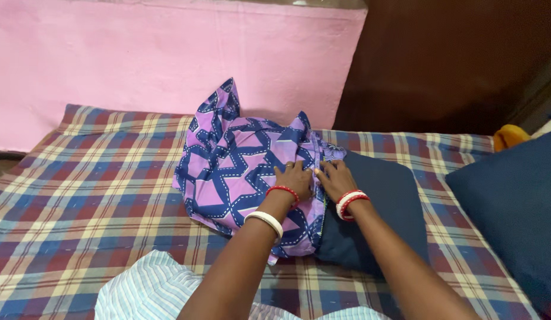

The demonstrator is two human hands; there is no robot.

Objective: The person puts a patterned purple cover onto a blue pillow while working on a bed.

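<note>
A purple pillow cover with a dark blue geometric pattern (240, 166) lies bunched on the bed, partly drawn over a dark blue pillow (382, 207). My left hand (294, 176) rests on the cover near its open edge, fingers gripping the fabric. My right hand (333, 176) is beside it, fingers pinching the cover's edge where it meets the pillow. Both wrists carry red and white bangles. The part of the pillow inside the cover is hidden.
A plaid bedsheet (91, 195) in blue, red and cream covers the bed. A second dark blue pillow (513, 207) lies at the right. A pink wall (157, 53) stands behind, a dark brown wall to its right. My striped garment (151, 290) shows at the bottom.
</note>
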